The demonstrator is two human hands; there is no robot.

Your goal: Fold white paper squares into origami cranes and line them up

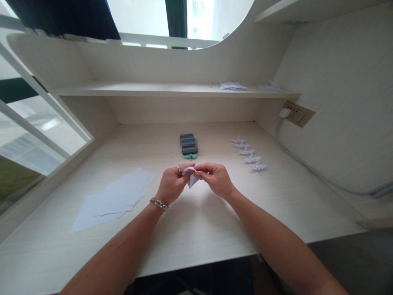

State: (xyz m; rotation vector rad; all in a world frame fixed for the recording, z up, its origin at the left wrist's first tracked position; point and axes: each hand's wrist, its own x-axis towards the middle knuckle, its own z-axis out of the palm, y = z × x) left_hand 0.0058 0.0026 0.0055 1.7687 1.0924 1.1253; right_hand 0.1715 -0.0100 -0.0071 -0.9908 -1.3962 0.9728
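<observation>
Between my two hands, above the desk, is a small piece of folded white paper (190, 180) with a point hanging downward. My left hand (172, 182), with a ring and a chain bracelet at the wrist, pinches its left side. Thumb and fingers of my right hand (216, 178) close on its right edge. Part of the paper is hidden behind the fingers. To the right, several folded paper cranes (252, 159) stand in a slanting row. On the left lie loose sheets of white paper (123, 192), overlapping one another.
A phone (188, 145) with a green edge lies beyond my hands. Over the desk (215, 229) runs a shelf (153, 89) holding a stack of folded paper (232, 86). At right, a cable (307, 167) hangs from a plug in the wall socket (297, 114).
</observation>
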